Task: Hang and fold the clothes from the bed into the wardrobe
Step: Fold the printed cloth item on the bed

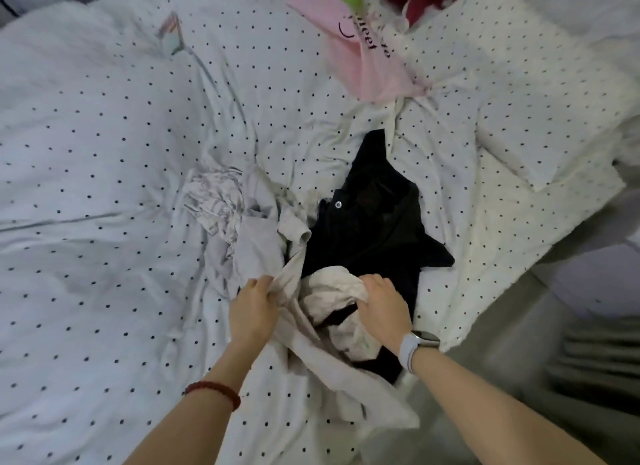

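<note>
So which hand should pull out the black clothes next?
Probably the right hand. It grips the white cloth lying right on the black garment, while the left hand holds the beige garment farther from it.

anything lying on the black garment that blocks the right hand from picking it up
Yes. A crumpled white garment lies on the near part of the black garment, and the right hand grips that white one. The left hand holds a beige garment beside it.

bedsheet [104, 153]: white, black dots
shirt [374, 222]: black, one white button
pillow [367, 59]: pink, black lettering
bracelet [216, 392]: dark red
watch strap [408, 352]: pale grey
</note>
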`<state>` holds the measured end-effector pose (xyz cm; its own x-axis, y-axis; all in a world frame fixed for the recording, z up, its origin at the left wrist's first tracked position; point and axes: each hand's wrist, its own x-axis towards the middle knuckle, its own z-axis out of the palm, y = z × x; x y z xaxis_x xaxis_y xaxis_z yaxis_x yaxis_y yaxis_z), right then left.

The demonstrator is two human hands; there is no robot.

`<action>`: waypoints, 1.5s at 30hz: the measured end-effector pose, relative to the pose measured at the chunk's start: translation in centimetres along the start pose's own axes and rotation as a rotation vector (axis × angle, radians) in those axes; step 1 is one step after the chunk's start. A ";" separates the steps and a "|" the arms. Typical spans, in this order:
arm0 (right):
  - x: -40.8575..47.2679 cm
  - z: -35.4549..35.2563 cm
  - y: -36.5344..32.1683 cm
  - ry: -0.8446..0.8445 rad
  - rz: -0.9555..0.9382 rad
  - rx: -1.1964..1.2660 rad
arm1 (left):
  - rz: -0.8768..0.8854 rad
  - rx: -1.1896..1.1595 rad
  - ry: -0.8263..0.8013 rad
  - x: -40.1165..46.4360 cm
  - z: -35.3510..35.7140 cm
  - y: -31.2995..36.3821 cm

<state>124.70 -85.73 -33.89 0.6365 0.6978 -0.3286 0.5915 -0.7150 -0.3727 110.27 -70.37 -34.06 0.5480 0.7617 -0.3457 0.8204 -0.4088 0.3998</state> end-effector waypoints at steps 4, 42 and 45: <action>0.8 -5.7 -3.4 0.079 0.039 0.551 | -0.016 -0.062 0.091 -0.4 -3.0 -0.9; -21.2 -5.0 -36.9 -0.475 -0.450 0.549 | 0.049 -1.508 0.473 -24.9 -33.8 -17.3; -21.5 -5.4 -38.5 -0.359 -0.383 0.718 | 0.021 -1.373 0.443 -28.6 -31.8 -20.3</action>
<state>90.96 -73.42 -7.82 0.1940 0.9410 -0.2772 0.2018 -0.3148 -0.9274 72.74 -67.90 -5.30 0.2536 0.9565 -0.1442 -0.1289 0.1812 0.9750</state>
